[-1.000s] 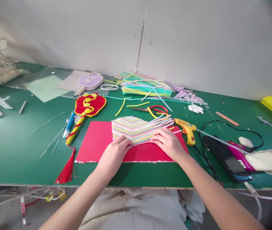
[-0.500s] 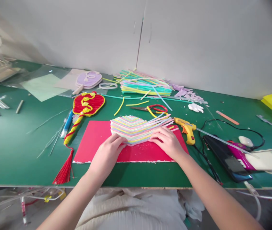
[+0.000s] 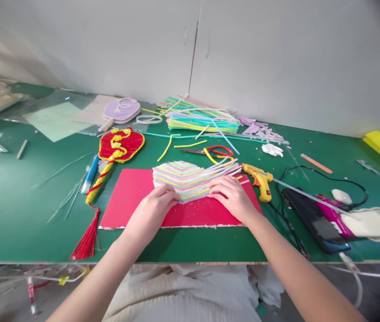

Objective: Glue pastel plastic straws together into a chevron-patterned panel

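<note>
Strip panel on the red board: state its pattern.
The strip panel has nested V-shaped stripes in pastel pink, yellow and white, clearest in the head view.

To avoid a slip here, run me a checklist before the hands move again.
1. Left hand at striped panel's near edge: ok.
2. Right hand on panel's right part: ok.
3. Panel over red board: ok.
4. Strip ends at right even: not ok, they fan out unevenly.
5. Scissors unobstructed: not ok, a yellow strip lies across them.
6. Glue gun hot: cannot tell.
</note>
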`<state>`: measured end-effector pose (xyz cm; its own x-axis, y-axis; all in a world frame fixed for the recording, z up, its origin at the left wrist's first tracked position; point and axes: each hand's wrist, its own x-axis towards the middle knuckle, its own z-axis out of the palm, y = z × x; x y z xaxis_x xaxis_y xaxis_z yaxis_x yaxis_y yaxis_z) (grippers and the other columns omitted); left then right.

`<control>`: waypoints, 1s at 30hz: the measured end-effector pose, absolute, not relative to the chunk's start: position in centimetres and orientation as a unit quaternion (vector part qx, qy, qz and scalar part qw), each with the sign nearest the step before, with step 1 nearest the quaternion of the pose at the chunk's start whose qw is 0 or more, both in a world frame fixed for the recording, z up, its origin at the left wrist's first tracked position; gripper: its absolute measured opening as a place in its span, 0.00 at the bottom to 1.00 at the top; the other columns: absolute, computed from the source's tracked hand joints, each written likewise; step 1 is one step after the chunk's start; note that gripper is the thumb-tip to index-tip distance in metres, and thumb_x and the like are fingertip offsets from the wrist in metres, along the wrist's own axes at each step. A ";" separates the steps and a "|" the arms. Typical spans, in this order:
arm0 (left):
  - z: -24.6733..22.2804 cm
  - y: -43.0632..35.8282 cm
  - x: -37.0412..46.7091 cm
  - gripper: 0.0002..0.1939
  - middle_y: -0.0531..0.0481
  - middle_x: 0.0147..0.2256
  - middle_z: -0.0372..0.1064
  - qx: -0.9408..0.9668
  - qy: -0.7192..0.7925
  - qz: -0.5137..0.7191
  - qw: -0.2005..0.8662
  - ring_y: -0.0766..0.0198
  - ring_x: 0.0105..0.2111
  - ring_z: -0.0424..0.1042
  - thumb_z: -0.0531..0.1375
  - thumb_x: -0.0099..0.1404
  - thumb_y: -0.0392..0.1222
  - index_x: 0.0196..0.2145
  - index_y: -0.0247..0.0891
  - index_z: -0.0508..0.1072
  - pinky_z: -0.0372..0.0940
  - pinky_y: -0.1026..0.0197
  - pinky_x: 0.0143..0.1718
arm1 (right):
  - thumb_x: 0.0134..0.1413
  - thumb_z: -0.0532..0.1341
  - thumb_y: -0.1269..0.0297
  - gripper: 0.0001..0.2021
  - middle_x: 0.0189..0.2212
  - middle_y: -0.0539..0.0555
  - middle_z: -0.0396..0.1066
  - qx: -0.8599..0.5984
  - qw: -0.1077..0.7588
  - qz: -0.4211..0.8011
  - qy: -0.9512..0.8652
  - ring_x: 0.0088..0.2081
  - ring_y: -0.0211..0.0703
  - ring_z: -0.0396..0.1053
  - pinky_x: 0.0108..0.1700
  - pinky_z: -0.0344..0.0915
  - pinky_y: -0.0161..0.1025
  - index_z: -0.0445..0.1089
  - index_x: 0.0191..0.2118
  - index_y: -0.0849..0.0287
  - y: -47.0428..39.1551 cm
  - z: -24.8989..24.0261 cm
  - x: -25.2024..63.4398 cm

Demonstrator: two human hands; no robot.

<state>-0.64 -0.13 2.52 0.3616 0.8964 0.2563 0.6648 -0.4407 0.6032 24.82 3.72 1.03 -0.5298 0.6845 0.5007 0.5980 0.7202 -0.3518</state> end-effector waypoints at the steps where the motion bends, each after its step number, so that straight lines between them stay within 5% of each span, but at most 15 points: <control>1: 2.5 -0.1 -0.7 0.11 0.50 0.39 0.69 0.798 0.491 0.282 0.206 0.66 0.37 0.73 0.50 0.69 0.38 0.34 0.39 0.72 0.67 0.66 0.39 | 0.58 0.61 0.67 0.04 0.35 0.52 0.75 -0.366 0.318 0.071 -0.872 0.42 0.43 0.71 0.47 0.62 0.44 0.69 0.31 0.57 3.7 1.0 24.8; 13: 2.4 0.1 -0.5 0.11 0.51 0.37 0.69 0.789 0.512 0.272 0.205 0.65 0.35 0.73 0.50 0.68 0.39 0.32 0.40 0.72 0.67 0.65 0.37 | 0.58 0.60 0.67 0.05 0.34 0.52 0.75 -0.367 0.320 0.091 -0.869 0.42 0.44 0.71 0.47 0.63 0.47 0.69 0.31 0.55 3.8 1.0 24.8; 19: 2.1 0.2 -0.8 0.09 0.51 0.38 0.69 0.786 0.513 0.277 0.206 0.64 0.36 0.72 0.52 0.67 0.37 0.36 0.41 0.72 0.67 0.63 0.39 | 0.57 0.61 0.67 0.04 0.37 0.53 0.74 -0.379 0.343 0.137 -0.849 0.44 0.44 0.70 0.49 0.65 0.47 0.71 0.38 0.54 3.8 0.7 25.0; 30: 1.7 0.4 -0.8 0.09 0.51 0.39 0.70 0.781 0.511 0.288 0.214 0.65 0.37 0.73 0.53 0.66 0.37 0.35 0.41 0.74 0.68 0.63 0.41 | 0.57 0.61 0.68 0.04 0.36 0.53 0.73 -0.383 0.356 0.188 -0.831 0.43 0.44 0.70 0.46 0.69 0.47 0.73 0.33 0.55 4.0 0.8 24.9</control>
<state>-0.80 0.43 1.73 0.3112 0.9217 0.2314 0.6748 -0.3858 0.6291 24.93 4.01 0.76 -0.4532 0.7706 0.4481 0.5030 0.6361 -0.5851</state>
